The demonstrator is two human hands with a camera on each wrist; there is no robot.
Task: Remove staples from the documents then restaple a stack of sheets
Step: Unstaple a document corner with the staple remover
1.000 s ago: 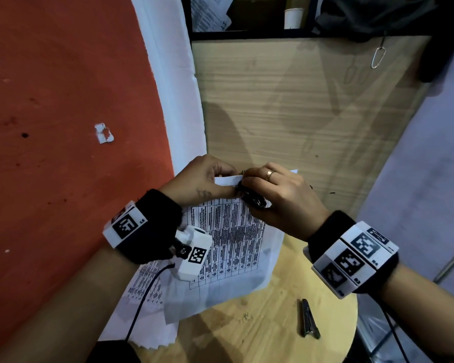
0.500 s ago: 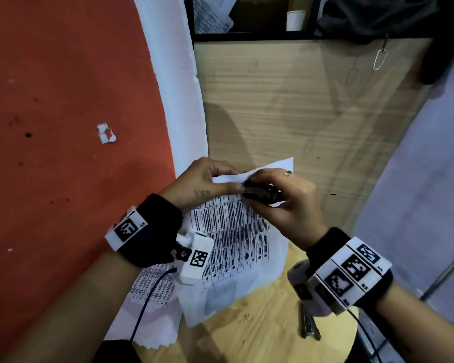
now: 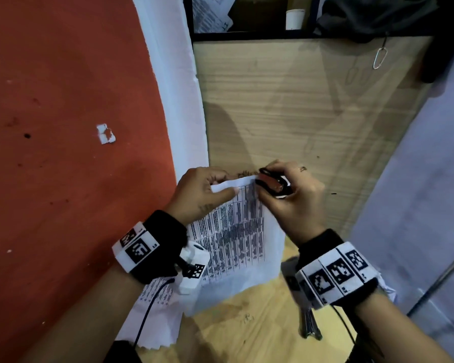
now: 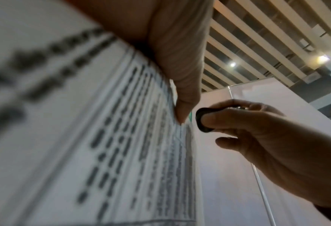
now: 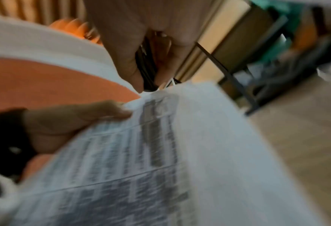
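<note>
In the head view, left of centre, we see our left hand (image 3: 199,191) pinching the top edge of the printed sheets (image 3: 236,237), thumb on the front and fingers curled behind. The sheets hang from that grip down the middle of the frame, their lower part over the round wooden desk (image 3: 252,334). Lower left, more printed pages (image 3: 155,315) lie on the desk. Just right of centre, our right hand (image 3: 296,203) is closed around a black staple remover (image 3: 273,184), whose tip meets the upper right corner of the sheets, right beside the left thumb. The left wrist view shows the thumb (image 4: 184,107) and the remover (image 4: 203,120) close together. In the lower right, a dark metal tool (image 3: 309,328) lies on the desk, partly hidden by the right wrist.
</note>
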